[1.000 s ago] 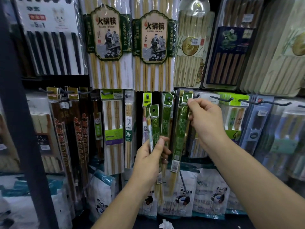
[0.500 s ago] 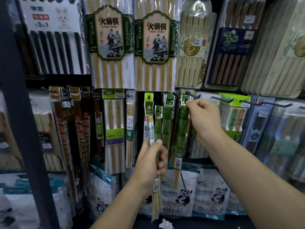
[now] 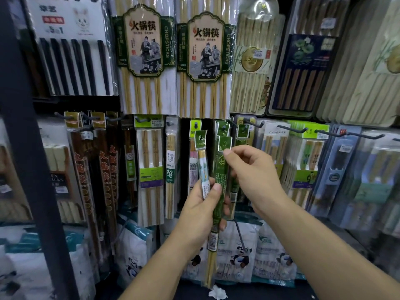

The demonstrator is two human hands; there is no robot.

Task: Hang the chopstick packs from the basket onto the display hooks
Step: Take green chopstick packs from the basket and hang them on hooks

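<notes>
My left hand [image 3: 202,205] grips two narrow chopstick packs upright in front of the display: a pale pack with a green header [image 3: 203,167] and a dark green pack [image 3: 219,180]. My right hand [image 3: 253,176] pinches the top of the dark green pack near its header tab, below the hooks. Several dark green packs [image 3: 241,132] hang on a display hook [image 3: 252,123] just above and behind my hands. The basket is out of view.
Long black hooks [image 3: 292,128] jut out toward me at the right. Large chopstick packs [image 3: 203,59] hang on the row above. A dark shelf post [image 3: 28,148] stands at the left. Panda-printed bags [image 3: 240,254] fill the bottom row. Crumpled white paper [image 3: 217,292] lies below.
My right hand has left the hook and come down to the dark green pack in my left hand. The pack it was hanging stays on the hook.
</notes>
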